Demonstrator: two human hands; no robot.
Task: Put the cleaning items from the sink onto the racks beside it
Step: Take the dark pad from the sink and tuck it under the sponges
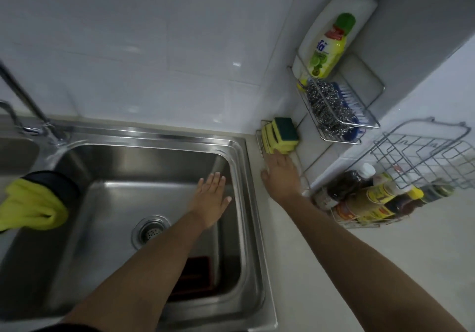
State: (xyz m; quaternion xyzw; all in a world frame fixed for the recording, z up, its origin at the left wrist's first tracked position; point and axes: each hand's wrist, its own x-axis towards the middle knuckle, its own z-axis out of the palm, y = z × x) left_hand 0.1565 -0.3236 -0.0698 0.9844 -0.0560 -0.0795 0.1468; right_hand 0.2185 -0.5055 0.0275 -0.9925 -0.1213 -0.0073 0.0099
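Two wire racks (341,105) on white tiled wall beside steel sink (241,177)

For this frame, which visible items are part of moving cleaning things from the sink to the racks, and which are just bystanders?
Part of the job:
- sink
- sponges in the low rack, right hand touching them
- steel wool and scrub brush in the wall rack
- dish soap bottle, white bottle
- left hand, open over the sink

Bystanders:
- sauce bottles
- faucet
- yellow cloth
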